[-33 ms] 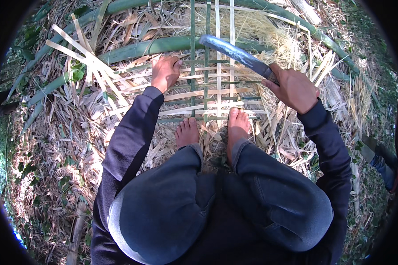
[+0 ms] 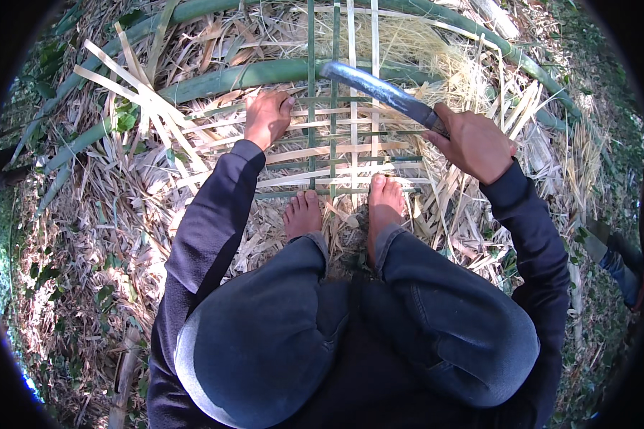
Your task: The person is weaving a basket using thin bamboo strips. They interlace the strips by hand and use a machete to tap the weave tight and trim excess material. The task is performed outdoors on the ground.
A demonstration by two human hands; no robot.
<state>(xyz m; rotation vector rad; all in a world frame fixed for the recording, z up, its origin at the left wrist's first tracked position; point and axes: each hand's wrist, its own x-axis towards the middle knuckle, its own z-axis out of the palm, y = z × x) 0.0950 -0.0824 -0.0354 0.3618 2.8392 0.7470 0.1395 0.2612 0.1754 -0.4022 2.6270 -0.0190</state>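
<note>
A machete [image 2: 383, 91] with a worn grey blade is in my right hand [image 2: 478, 146], fingers closed round its handle. Its blade slants to the upper left above a lattice of woven bamboo strips [image 2: 354, 150], green ones and pale ones crossing. My left hand [image 2: 267, 116] is at the lattice's upper left edge, its fingers curled down round a green bamboo strip [image 2: 222, 109]; the fingertips are partly hidden. At the lattice's near edge stand my bare feet, the left foot [image 2: 303, 214] and the right foot [image 2: 386, 204], by the lowest strips.
Thick green bamboo poles [image 2: 215, 82] curve across the far side. Loose pale strips [image 2: 139, 89] lean in a bundle at the left. Fine shavings [image 2: 415, 46] lie heaped at the far right of the lattice. Dry leaf litter [image 2: 143, 186] covers the ground. Another person's leg [image 2: 617, 272] shows at the right rim.
The machete's blade has dipped very slightly, its tip a little nearer the strips. My left hand and the lattice look the same.
</note>
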